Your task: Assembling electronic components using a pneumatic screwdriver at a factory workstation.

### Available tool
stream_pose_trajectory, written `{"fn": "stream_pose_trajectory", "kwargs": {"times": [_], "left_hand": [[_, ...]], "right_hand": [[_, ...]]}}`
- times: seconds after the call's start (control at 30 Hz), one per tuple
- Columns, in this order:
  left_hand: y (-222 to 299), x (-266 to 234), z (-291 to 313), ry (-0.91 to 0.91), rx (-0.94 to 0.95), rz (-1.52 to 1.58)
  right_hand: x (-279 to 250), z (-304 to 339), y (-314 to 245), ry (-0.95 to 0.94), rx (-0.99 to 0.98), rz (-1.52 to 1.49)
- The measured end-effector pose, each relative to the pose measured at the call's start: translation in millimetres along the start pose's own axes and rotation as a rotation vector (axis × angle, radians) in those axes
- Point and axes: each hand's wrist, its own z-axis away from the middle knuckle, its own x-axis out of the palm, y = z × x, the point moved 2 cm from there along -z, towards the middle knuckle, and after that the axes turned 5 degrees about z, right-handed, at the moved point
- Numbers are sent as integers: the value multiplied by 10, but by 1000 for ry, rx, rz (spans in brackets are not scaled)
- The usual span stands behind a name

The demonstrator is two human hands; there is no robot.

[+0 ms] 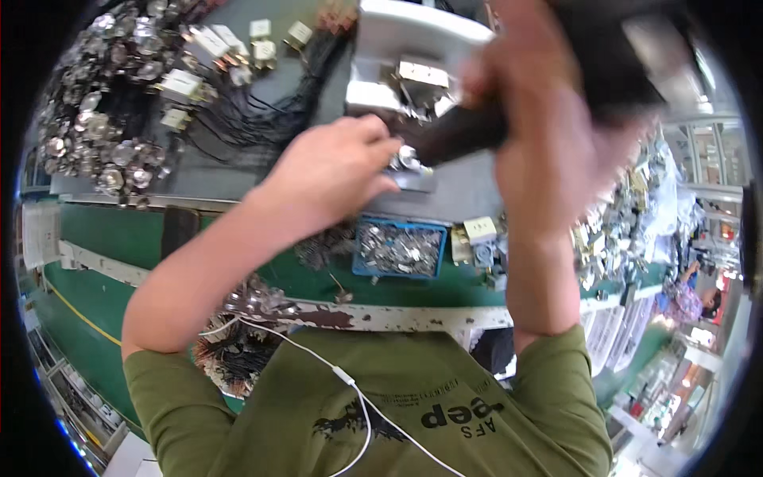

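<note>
My right hand (540, 119), smeared by motion, is wrapped round a black power driver (612, 60). Its dark nose (465, 135) points left and down toward a small shiny metal part (408, 157). My left hand (330, 163) is closed, with thumb and fingertips pinched at that part's left side. The part rests at a grey metal fixture (413, 181) on the bench. Just behind it sits a metal holder with a white-topped block (424, 74). The driver's tip is blurred, so I cannot tell whether it touches the part.
A blue tray (400, 274) of small metal pieces lies nearer me. To the left are a heap of round shiny metal parts (103, 135) and white-topped blocks (181, 83) with black wires (254, 131). More metal blocks and clear plastic bags (664, 187) crowd the right.
</note>
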Motion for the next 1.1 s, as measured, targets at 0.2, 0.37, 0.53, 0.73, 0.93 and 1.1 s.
{"fn": "stream_pose_trajectory", "kwargs": {"times": [0.2, 0.37, 0.53, 0.73, 0.93, 1.1], "left_hand": [[89, -116, -60, 1, 190, 60], [91, -39, 20, -14, 138, 88], [170, -119, 6, 59, 186, -57], [-794, -1426, 106, 720, -103, -512], [-125, -1160, 1030, 589, -141, -262], [124, -912, 1226, 411, -228, -97]], "right_hand": [[-248, -150, 124, 166, -200, 65], [-428, -197, 300, 210, -92, 172], [-463, -100, 202, 237, -191, 299], [-574, 678, 82, 204, -356, 351], [-719, 1668, 268, 89, -81, 298], [-629, 1953, 171, -146, -57, 411]]}}
